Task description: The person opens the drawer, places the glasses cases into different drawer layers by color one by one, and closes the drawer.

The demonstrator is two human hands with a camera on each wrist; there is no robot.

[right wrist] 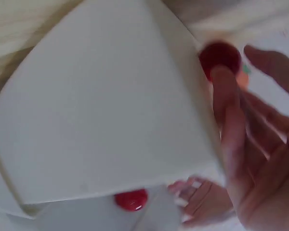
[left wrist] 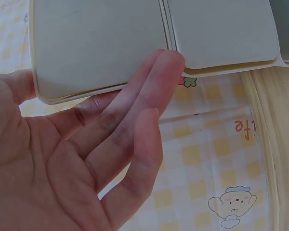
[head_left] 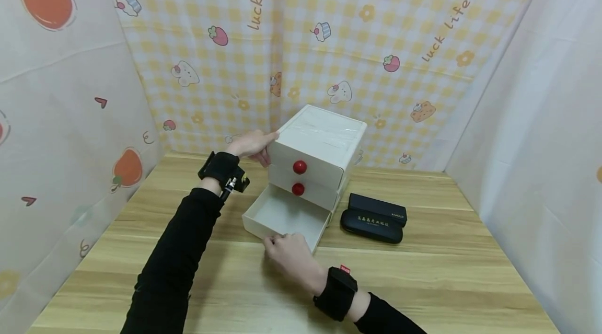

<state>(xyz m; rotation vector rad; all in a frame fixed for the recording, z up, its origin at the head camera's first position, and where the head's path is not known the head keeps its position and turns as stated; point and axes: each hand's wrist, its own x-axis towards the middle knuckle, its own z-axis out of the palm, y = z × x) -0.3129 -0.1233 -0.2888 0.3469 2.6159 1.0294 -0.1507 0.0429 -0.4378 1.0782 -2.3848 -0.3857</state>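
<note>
White drawer box (head_left: 314, 174) between left hand (head_left: 253, 145), spread against its side, and right hand (head_left: 292, 260) at red knob (right wrist: 219, 54), grip unclear.

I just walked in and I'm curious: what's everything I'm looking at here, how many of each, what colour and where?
Drawer unit: one, white, on the table's middle
Open drawer: one, white, bottom of the unit
Red knobs: three, red, on the drawer fronts; the lowest shows only in the right wrist view
Cases: two, black, side by side right of the unit
Table: one, light wood, under everything
Back cloth: one, yellow-and-white checked, behind
Side cloths: two, mainly white, left and right
Wrist straps: two, black, one per wrist
Sleeves: two, black, on the arms
Left hand: one, touching the unit's left side
Right hand: one, at the open drawer's front
</note>
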